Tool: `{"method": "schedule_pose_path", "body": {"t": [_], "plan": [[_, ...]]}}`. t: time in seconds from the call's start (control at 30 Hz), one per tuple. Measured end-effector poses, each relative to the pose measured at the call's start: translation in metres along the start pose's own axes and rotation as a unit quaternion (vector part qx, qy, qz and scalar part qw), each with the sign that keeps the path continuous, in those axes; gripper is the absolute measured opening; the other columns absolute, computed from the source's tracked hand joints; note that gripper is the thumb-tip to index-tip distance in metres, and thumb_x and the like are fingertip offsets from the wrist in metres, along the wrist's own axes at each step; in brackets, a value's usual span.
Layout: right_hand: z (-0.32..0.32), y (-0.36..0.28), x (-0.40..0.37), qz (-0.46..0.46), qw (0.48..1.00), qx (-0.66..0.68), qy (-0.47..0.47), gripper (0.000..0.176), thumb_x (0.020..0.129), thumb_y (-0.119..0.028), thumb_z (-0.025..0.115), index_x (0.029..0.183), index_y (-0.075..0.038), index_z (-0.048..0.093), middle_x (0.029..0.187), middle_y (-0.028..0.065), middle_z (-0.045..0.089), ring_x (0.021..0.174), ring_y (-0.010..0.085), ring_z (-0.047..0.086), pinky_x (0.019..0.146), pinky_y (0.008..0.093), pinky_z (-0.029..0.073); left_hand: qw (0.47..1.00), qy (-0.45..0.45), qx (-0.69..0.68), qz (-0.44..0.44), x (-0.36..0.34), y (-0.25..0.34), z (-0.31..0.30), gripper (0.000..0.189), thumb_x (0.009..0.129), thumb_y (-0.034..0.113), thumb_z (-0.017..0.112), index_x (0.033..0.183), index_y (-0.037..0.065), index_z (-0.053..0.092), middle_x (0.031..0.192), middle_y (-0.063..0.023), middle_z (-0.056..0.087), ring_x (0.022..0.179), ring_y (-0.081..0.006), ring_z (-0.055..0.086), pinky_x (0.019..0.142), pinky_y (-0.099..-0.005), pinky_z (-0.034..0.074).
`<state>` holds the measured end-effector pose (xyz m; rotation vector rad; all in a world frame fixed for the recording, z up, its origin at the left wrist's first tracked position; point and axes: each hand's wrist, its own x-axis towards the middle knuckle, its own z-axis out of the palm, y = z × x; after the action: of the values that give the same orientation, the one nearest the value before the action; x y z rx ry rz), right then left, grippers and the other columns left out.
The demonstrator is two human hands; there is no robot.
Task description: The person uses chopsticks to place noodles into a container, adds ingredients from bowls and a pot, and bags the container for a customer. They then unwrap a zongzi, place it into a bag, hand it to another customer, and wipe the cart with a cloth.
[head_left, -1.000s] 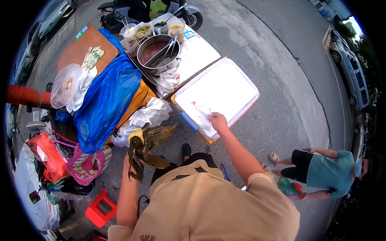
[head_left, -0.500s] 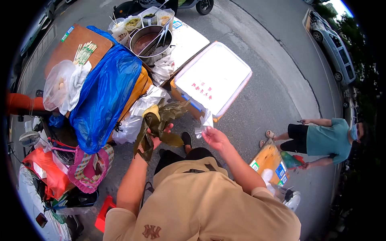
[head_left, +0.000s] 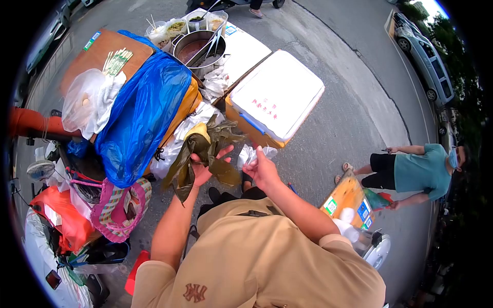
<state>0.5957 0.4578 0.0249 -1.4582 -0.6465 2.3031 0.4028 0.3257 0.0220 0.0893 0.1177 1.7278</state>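
Observation:
An opened zongzi (head_left: 199, 132), a yellowish lump on spread dark green leaves (head_left: 179, 172), rests on my left hand (head_left: 202, 174). The palm is under it, with some fingers stretched out among the leaves. To the right, my right hand (head_left: 264, 169) pinches a small crumpled white plastic bag (head_left: 247, 156). A short gap lies between the bag and the leaves. Just beyond both hands stands a white-lidded foam box (head_left: 277, 97) with red writing. White plastic bags (head_left: 164, 160) hang behind the leaves on the left.
A metal pot (head_left: 197, 46) with tongs stands by several food tubs (head_left: 177, 26). Blue plastic sheeting (head_left: 141, 118) covers a bundle on the left, near a board (head_left: 97, 54) with wrapped chopsticks. At right, a person (head_left: 423, 167) in a teal shirt stands by a wooden board (head_left: 341, 200).
My right hand has moved left, nearer the leaves, and the white bag is now more bunched up in its fingers. My left hand still holds the zongzi, slightly lower and turned.

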Motion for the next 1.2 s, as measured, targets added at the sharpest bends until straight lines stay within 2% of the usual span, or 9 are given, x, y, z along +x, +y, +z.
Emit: {"method": "schedule_pose_path", "body": {"t": [0.27, 0.47, 0.63, 0.77, 0.83, 0.97, 1.03, 1.17, 1.2], "plan": [[0.005, 0.006, -0.008, -0.138, 0.949, -0.273, -0.069, 0.059, 0.104, -0.050, 0.054, 0.076, 0.000, 0.066, 0.073, 0.0108, 0.067, 0.071, 0.0196, 0.067, 0.071, 0.0336, 0.056, 0.998, -0.016, 0.063, -0.012, -0.007, 0.000, 0.042, 0.075, 0.071, 0.037, 0.087, 0.139, 0.017, 0.061, 0.152, -0.0140, 0.050, 0.150, -0.0507, 0.018, 0.116, -0.0716, 0.025], [0.006, -0.005, -0.012, -0.198, 0.843, -0.495, -0.075, 0.063, 0.104, -0.052, 0.053, 0.084, 0.004, 0.073, 0.075, 0.0075, 0.072, 0.073, 0.0136, 0.068, 0.072, 0.0280, 0.055, 0.990, -0.123, 0.054, 0.041, -0.002, -0.004, 0.030, 0.068, 0.087, 0.032, 0.077, 0.146, 0.013, 0.051, 0.153, -0.0165, 0.048, 0.141, -0.0404, 0.043, 0.110, -0.0672, 0.037], [0.016, -0.017, -0.033, -0.207, 0.868, -0.422, -0.161, 0.052, 0.107, -0.042, 0.050, 0.093, 0.003, 0.074, 0.083, 0.0048, 0.073, 0.081, 0.0109, 0.067, 0.077, 0.0281, 0.054, 0.987, 0.128, 0.087, -0.039, -0.007, -0.016, 0.001, 0.051, 0.094, 0.021, 0.069, 0.141, 0.009, 0.052, 0.135, -0.0104, 0.062, 0.125, -0.0305, 0.059, 0.101, -0.0525, 0.051], [-0.003, -0.039, -0.044, -0.152, 0.810, -0.536, -0.182, 0.043, 0.108, -0.035, 0.051, 0.101, 0.002, 0.072, 0.091, 0.0054, 0.072, 0.090, 0.0121, 0.067, 0.083, 0.0297, 0.054, 0.988, 0.083, 0.111, -0.062, -0.013, -0.014, -0.010, 0.047, 0.094, 0.017, 0.069, 0.138, 0.008, 0.053, 0.125, -0.0105, 0.066, 0.106, -0.0237, 0.069, 0.083, -0.0368, 0.060], [-0.020, -0.044, -0.049, -0.102, 0.894, -0.363, -0.243, 0.039, 0.106, -0.036, 0.055, 0.110, -0.001, 0.070, 0.092, 0.0047, 0.071, 0.089, 0.0130, 0.067, 0.076, 0.0294, 0.055, 0.990, 0.069, 0.101, -0.068, -0.012, -0.012, -0.009, 0.045, 0.095, 0.016, 0.068, 0.137, 0.007, 0.054, 0.120, -0.0110, 0.068, 0.100, -0.0216, 0.071, 0.077, -0.0322, 0.061], [-0.050, -0.069, -0.060, -0.040, 0.941, -0.092, -0.324, 0.030, 0.106, -0.031, 0.055, 0.102, -0.004, 0.067, 0.114, 0.0092, 0.068, 0.111, 0.0220, 0.063, 0.098, 0.0386, 0.049, 0.989, 0.126, 0.070, -0.044, -0.016, -0.010, -0.024, 0.047, 0.097, 0.017, 0.066, 0.139, 0.002, 0.051, 0.126, -0.0150, 0.065, 0.108, -0.0261, 0.068, 0.092, -0.0415, 0.060], [-0.055, -0.080, -0.065, -0.027, 0.934, -0.002, -0.357, 0.030, 0.106, -0.031, 0.051, 0.100, -0.004, 0.066, 0.125, 0.0128, 0.066, 0.117, 0.0284, 0.060, 0.109, 0.0439, 0.042, 0.964, 0.260, 0.051, 0.015, -0.012, -0.013, 0.010, 0.054, 0.095, 0.017, 0.068, 0.141, 0.000, 0.048, 0.133, -0.0191, 0.060, 0.119, -0.0330, 0.062, 0.103, -0.0495, 0.055], [-0.036, -0.104, -0.098, -0.015, 0.934, 0.206, -0.292, 0.036, 0.104, -0.028, 0.044, 0.109, -0.001, 0.066, 0.133, 0.0184, 0.063, 0.123, 0.0343, 0.058, 0.115, 0.0512, 0.036, 0.987, 0.156, 0.049, -0.003, -0.014, -0.014, -0.006, 0.064, 0.080, 0.011, 0.080, 0.139, 0.008, 0.053, 0.138, -0.0169, 0.059, 0.127, -0.0395, 0.057, 0.108, -0.0633, 0.046], [-0.042, -0.101, -0.090, -0.032, 0.872, 0.290, -0.393, 0.036, 0.103, -0.027, 0.045, 0.115, 0.000, 0.064, 0.134, 0.0196, 0.062, 0.124, 0.0350, 0.057, 0.116, 0.0526, 0.035, 0.987, 0.155, 0.049, -0.002, -0.012, -0.014, 0.001, 0.064, 0.080, 0.011, 0.080, 0.139, 0.008, 0.053, 0.138, -0.0169, 0.059, 0.127, -0.0395, 0.057, 0.108, -0.0633, 0.046]]}}
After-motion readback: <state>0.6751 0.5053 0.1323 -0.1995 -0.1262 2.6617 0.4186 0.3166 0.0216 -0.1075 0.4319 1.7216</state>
